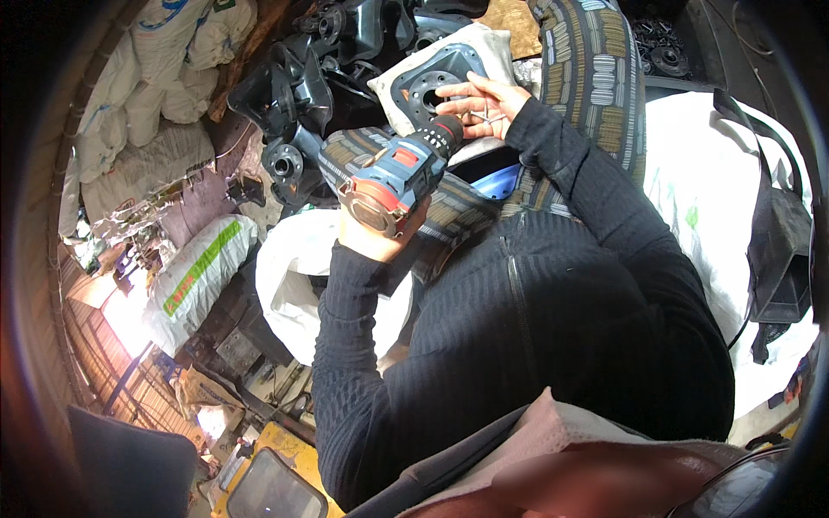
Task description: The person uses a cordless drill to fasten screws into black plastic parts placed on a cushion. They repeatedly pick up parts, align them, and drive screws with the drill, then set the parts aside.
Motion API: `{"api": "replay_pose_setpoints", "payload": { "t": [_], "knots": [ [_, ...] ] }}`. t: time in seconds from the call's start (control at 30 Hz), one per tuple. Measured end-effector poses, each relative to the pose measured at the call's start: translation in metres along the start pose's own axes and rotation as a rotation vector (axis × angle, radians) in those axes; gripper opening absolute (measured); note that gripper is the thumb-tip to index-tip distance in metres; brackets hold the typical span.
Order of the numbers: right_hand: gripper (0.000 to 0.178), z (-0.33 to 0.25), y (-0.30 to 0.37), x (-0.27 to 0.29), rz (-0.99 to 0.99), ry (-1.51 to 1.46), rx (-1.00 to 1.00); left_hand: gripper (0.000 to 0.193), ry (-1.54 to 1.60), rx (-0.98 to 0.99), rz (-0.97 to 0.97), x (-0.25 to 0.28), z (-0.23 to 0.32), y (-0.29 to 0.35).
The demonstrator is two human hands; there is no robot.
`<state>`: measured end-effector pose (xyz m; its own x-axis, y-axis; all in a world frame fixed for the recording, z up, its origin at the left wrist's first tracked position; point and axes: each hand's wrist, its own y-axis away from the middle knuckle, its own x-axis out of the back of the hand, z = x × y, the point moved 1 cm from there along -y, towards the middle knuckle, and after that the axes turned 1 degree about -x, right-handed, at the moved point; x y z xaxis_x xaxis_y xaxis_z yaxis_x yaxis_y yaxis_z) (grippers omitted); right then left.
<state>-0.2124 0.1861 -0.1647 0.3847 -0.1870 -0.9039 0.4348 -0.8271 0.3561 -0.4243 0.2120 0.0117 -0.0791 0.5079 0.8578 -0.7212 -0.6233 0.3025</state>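
My left hand (377, 235) is wrapped round the grip of a blue cordless drill (401, 173) with red parts and a black chuck, which points up and to the right. My right hand (503, 102) is palm up with the fingers reaching left, holding a few thin silvery screws (485, 115). Its fingertips are over a dark moulded part with a round, holed flange (423, 91). That part sits on a white pad (495, 47) by my patterned trouser legs (596, 78). The chuck is close to the fingers of my right hand; its tip is hard to make out.
Several similar black parts (298, 95) are piled at the far left. Beside my legs are a blue curved piece (498, 183) and white sacks (682, 147). A black bracket-like part (781, 250) hangs at the right. A yellow machine or seat frame (289, 445) stands at lower left.
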Motion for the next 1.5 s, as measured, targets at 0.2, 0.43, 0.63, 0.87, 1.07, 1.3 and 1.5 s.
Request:
{"api": "replay_pose_setpoints", "payload": {
  "t": [0.2, 0.43, 0.63, 0.87, 1.07, 1.3, 1.5],
  "knots": [
    [0.046, 0.001, -0.001, -0.007, 0.062, 0.026, 0.014, 0.041, -0.164, -0.079, -0.078, 0.004, -0.011, 0.008],
    [0.028, 0.007, 0.001, -0.003, 0.102, 0.030, -0.023, 0.040, 0.150, 0.139, -0.006, 0.016, -0.013, 0.015],
    [0.028, 0.007, -0.001, -0.003, 0.088, 0.044, -0.023, 0.040, 0.236, 0.207, -0.056, 0.019, -0.009, 0.014],
    [0.028, 0.006, 0.000, 0.009, -0.017, 0.195, -0.068, 0.037, -0.210, -0.174, -0.113, 0.023, -0.010, -0.002],
    [0.036, 0.009, -0.018, 0.062, 0.598, 0.374, 0.120, 0.034, -0.196, -0.068, -0.058, 0.010, -0.021, -0.013],
    [0.031, 0.015, -0.045, 0.053, 0.710, 0.754, 0.209, 0.054, -0.097, 0.092, -0.287, -0.002, -0.034, -0.043],
    [0.032, 0.015, -0.048, 0.052, 0.734, 0.843, 0.180, 0.061, -0.129, 0.132, -0.380, 0.000, -0.040, -0.066]
  ]
}}
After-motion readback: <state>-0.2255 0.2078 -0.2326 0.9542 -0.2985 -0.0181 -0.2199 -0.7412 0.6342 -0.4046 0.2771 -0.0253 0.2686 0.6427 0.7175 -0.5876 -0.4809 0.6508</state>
